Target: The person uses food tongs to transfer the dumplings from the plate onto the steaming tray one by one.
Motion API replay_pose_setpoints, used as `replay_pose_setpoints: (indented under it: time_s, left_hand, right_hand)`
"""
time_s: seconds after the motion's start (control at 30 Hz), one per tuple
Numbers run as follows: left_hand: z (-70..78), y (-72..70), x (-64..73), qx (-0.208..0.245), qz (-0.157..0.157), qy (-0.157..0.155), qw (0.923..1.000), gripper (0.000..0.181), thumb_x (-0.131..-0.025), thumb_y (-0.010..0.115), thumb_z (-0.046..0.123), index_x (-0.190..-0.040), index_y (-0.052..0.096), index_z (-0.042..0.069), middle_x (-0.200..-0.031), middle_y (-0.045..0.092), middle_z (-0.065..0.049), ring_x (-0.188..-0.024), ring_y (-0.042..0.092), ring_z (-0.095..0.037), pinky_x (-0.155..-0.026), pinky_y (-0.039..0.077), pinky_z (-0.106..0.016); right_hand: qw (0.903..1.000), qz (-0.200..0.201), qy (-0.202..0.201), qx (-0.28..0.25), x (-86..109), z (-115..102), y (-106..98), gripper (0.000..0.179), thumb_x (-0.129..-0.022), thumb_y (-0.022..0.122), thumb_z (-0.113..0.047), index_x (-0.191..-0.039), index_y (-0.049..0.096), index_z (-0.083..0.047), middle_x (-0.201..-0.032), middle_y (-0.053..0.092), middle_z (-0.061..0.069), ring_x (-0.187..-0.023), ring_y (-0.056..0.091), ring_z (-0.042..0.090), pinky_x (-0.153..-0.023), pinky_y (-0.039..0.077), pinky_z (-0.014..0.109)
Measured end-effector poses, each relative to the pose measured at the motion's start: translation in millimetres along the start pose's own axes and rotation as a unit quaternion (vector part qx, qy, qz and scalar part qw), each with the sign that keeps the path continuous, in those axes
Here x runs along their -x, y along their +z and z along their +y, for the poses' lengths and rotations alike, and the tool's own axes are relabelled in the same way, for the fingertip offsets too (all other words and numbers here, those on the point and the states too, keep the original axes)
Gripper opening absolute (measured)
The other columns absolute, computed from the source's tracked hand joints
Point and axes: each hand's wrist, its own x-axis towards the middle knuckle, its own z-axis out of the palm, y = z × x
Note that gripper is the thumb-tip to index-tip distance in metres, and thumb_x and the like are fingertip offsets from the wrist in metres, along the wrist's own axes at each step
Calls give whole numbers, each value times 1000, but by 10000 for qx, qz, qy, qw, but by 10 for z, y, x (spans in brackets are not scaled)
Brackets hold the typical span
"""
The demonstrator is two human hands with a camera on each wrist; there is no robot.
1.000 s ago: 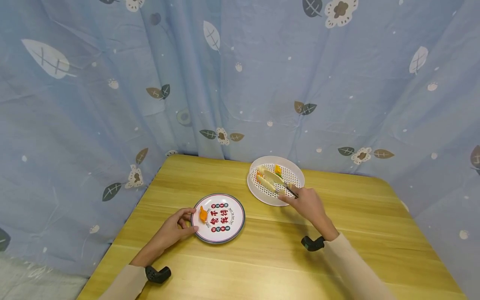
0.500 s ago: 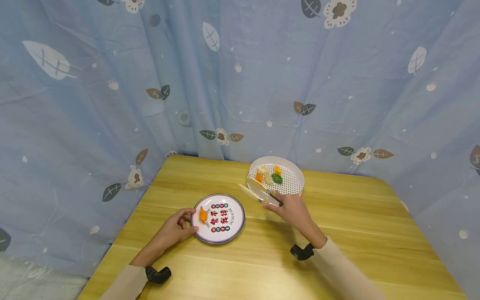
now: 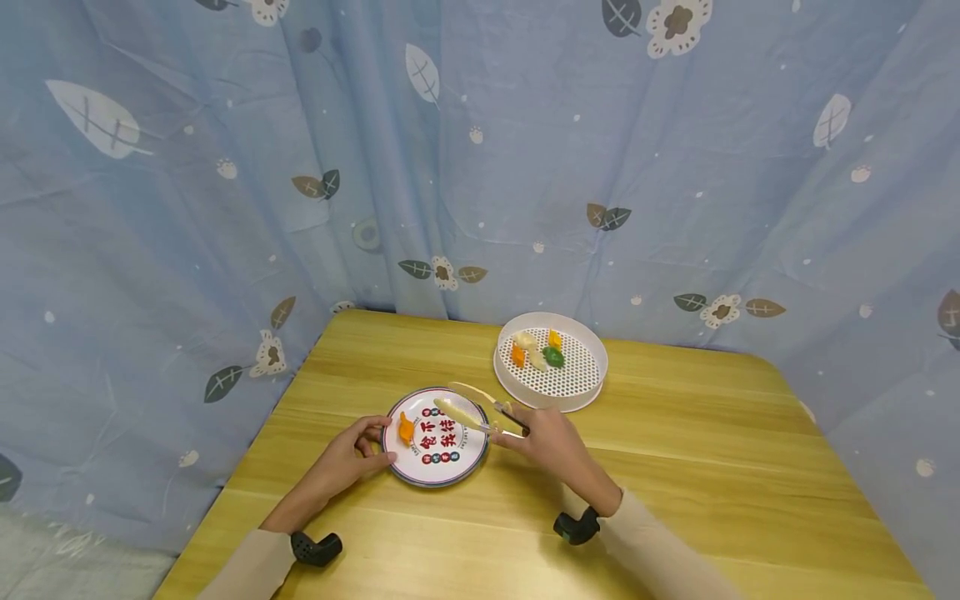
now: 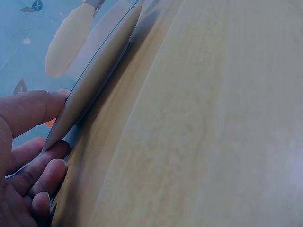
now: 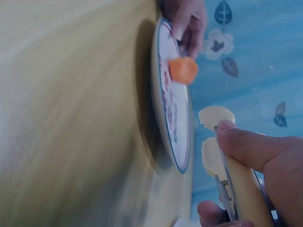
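In the head view, my left hand (image 3: 348, 457) pinches the left rim of a white plate (image 3: 468, 458) with red lettering. The left wrist view has the thumb over the plate's rim (image 4: 97, 78) and fingers beneath. A small orange dumpling-like piece (image 3: 406, 429) lies on the plate near that hand. My right hand (image 3: 558, 450) grips food tongs (image 3: 459, 412) with broad cream-coloured tips, held over the plate's upper right part. The tongs' tips stand apart, and I see nothing between them. In the right wrist view, the thumb presses along the tongs' handle (image 5: 246, 189).
Behind the plate, to its right, stands a round white perforated tray (image 3: 551, 400) with a raised wall. Inside lie several small pieces: orange, whitish, yellow and a green one (image 3: 553, 357). A blue patterned curtain (image 3: 525, 167) hangs behind the wooden table (image 3: 712, 450).
My right hand has brought the tongs from the perforated tray leftward and nearer me, over the plate. The tray's pieces are now uncovered. My left hand and the plate have stayed put.
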Motion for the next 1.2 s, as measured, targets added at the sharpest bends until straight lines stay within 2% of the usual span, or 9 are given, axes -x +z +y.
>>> replay_pose_setpoints:
  time_s: [0.13, 0.4, 0.67, 0.9, 1.13, 1.2]
  left_hand:
    - [1, -2, 3, -3, -9, -14, 10000, 58, -87, 85, 21, -137, 59, 11, -113, 58, -10, -85, 48, -22, -64, 40, -27]
    - [-16, -5, -13, 40, -17, 63, 10000, 59, -87, 85, 19, -138, 58, 10, -111, 60, -10, -84, 49, -23, -65, 40, -26]
    - [-22, -13, -10, 163, -72, 132, 9998, 58, -87, 85, 17, -138, 58, 10, -111, 60, -11, -84, 50, -22, -66, 41, -26]
    - [-25, -6, -5, 152, -67, 140, 9998, 58, -87, 84, 16, -138, 58, 9, -112, 59, -11, -84, 49, -22, -66, 41, -26]
    - [-18, -10, 0, 171, -48, 160, 9997, 59, -88, 84, 19, -139, 57, 9, -111, 60, -11, -84, 49, -23, -68, 41, -26]
    - [-15, -9, -1, 181, -48, 164, 9997, 58, -88, 84, 19, -139, 58, 10, -110, 60, -11, -84, 50, -23, -68, 41, -26]
  right_hand:
    - [9998, -112, -71, 129, 18, -82, 81, 48, -84, 79, -56, -110, 76, -15, -60, 26, -11, -55, 29, 6, -51, 23, 26]
    - [9992, -394, -57, 63, 36, -226, 212, 50, -85, 76, -61, -107, 75, -15, -59, 28, -10, -54, 31, 5, -50, 25, 25]
    - [9980, -617, 71, 70, 51, -337, 236, 63, -86, 73, -63, -126, 75, -15, -61, 25, -9, -55, 26, 7, -51, 22, 26]
    - [9985, -540, 38, 71, 87, -376, 234, 61, -85, 75, -62, -124, 76, -16, -61, 26, -10, -56, 26, 6, -51, 21, 26]
    - [9978, -650, -52, -87, 116, -450, 295, 57, -86, 74, -63, -117, 77, -16, -60, 31, -11, -54, 28, 4, -50, 23, 25]
    - [9979, -649, 6, -46, 117, -459, 325, 58, -86, 74, -63, -120, 77, -16, -59, 31, -11, -54, 28, 5, -50, 22, 26]
